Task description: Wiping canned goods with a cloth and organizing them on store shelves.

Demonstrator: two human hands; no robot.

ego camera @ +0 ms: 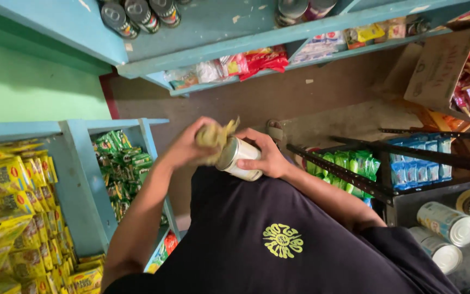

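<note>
Fingers: the right hand (270, 158) has its fingers (254, 136) wrapped round the side of a tin can (239, 159); the left hand (186, 146) has its fingers closed on a yellowish cloth (214, 135) pressed to the can's top end.
Can, look: short metal cylinder with a pale, cream label and a shiny silver rim, tilted with its top toward the left hand.
Can, place: held in the air in front of the person's chest, above the dark shirt (278, 239), between the two shelf units and over the brown floor (300, 92).
Cloth: crumpled, dull yellow-green, blurred; it covers part of the can's lid.
Left shelf: a light blue shelf (80, 169) carries yellow packets (12, 190) along its left edge and green packets (118, 163) in the next compartment.
Upper shelf: another blue shelf (202, 32) holds dark cans (140, 15) and red and white packets (246, 61) at its lower edge.
Right side: a black rack (354, 177) with green and blue sachets (414, 163); more tins (448, 223) lie on their sides at the lower right corner.
Hard to make out: the can's lid is mostly hidden by the cloth; its label print is too small to tell; the left fingertips are buried in the cloth.
Cut off: a cardboard box (441, 65) of red packs runs out of the right edge.
</note>
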